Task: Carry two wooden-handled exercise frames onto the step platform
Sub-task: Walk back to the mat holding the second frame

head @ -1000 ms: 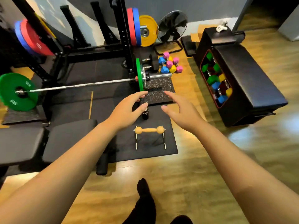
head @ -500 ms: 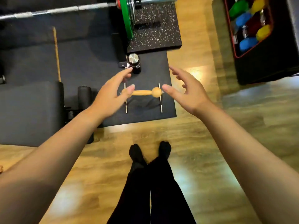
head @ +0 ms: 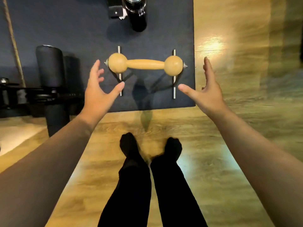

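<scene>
A wooden-handled frame (head: 145, 64) is standing on a dark mat (head: 68, 30), near the mat's right front corner, its handle running left to right with a round wooden knob at each end and metal rods lying flat on the mat under each knob. Only one frame is showing in this view, and the step platform is not showing at all. The left hand (head: 98, 89) is hovering just beside the left knob, fingers spread and relaxed, thumb pointing toward the near end of the left rod; it is gripping nothing, and whether the thumb tip is touching the rod cannot be told. The right hand (head: 205, 90) is hovering to the right of the right knob, over the mat's edge where it is meeting the wood floor (head: 229, 145), fingers straight and close together, thumb stretched toward the right rod, also holding nothing. Both palms are facing inward toward the frame. Behind the frame, at the top of the view, a black bottle (head: 136, 12) with a shiny cap is standing on the mat. To the left, black foam rollers (head: 49, 66) of a bench are sitting beside the mat. Below, the person's legs in black and two black-socked feet (head: 150, 148) are standing on the floor just in front of the mat.
</scene>
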Demonstrator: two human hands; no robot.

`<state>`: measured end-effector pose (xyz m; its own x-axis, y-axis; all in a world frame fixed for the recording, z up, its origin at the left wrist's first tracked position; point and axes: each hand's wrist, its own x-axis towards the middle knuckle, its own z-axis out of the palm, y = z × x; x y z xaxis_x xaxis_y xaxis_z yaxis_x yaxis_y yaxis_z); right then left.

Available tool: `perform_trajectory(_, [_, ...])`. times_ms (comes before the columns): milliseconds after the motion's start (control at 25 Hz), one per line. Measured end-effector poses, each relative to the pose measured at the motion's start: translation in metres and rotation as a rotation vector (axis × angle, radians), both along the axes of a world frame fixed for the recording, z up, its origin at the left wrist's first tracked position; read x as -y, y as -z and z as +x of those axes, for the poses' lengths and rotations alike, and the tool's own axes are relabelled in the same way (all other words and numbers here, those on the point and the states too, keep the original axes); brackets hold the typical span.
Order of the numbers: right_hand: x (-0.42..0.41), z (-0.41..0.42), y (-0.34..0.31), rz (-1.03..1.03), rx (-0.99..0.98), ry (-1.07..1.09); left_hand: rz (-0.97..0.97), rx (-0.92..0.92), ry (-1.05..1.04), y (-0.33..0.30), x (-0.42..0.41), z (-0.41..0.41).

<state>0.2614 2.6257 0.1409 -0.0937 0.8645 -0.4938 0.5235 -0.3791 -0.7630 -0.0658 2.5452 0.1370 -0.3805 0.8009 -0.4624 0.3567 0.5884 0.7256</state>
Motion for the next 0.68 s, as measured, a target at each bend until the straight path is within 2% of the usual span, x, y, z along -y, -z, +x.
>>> perform_trajectory(120, [0.004, -0.005, 0.076, -0.069, 0.042, 0.062, -0.090, 0.032, -0.067, 0.079, 0.006, -0.018])
perform_trajectory(240, [0.003, -0.013, 0.139, -0.153, -0.002, 0.088, -0.136, 0.043, -0.063, 0.143, -0.001, -0.032])
perform_trajectory(440, [-0.018, -0.030, 0.201, -0.166, -0.014, 0.044, -0.109, 0.023, 0.001, 0.223, -0.031, -0.039])
perform_trajectory(560, [-0.024, -0.035, 0.229, -0.134, -0.082, 0.095, -0.122, 0.077, -0.141, 0.260, -0.044, -0.031])
perform_trajectory(680, [-0.025, -0.035, 0.251, -0.205, -0.156, 0.142, -0.109, 0.090, -0.209, 0.282, -0.048, -0.033])
